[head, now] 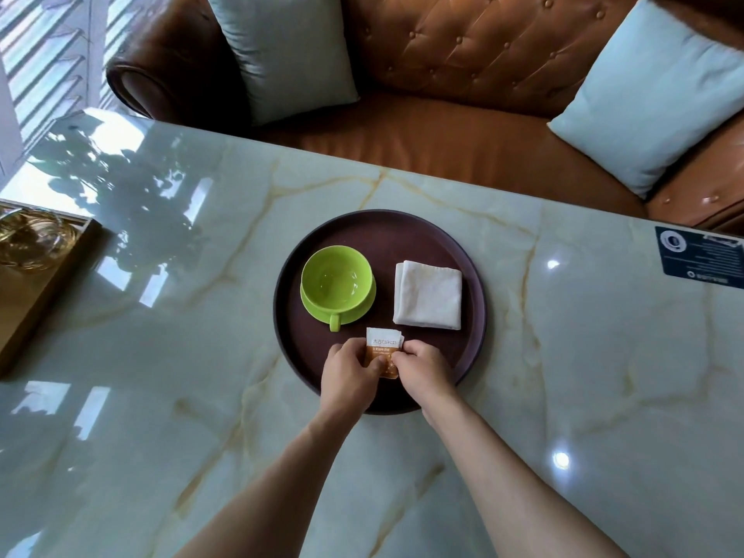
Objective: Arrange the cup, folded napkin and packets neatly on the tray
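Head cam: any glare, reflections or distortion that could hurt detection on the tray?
Head view: the glossy marble table carries window reflections at left and small specular spots at right; wide-angle bending curves the table edge; the round dark-brown tray is matte and glare-free, with its contents sharp.

a round dark brown tray (471, 316) carries a lime-green cup (336, 283) upright on its matching saucer (364, 304) at left, handle facing the near rim; a white folded napkin (428, 295) lies flat at right; orange-and-white packets (383, 345) sit stacked at the near edge, partly covered.
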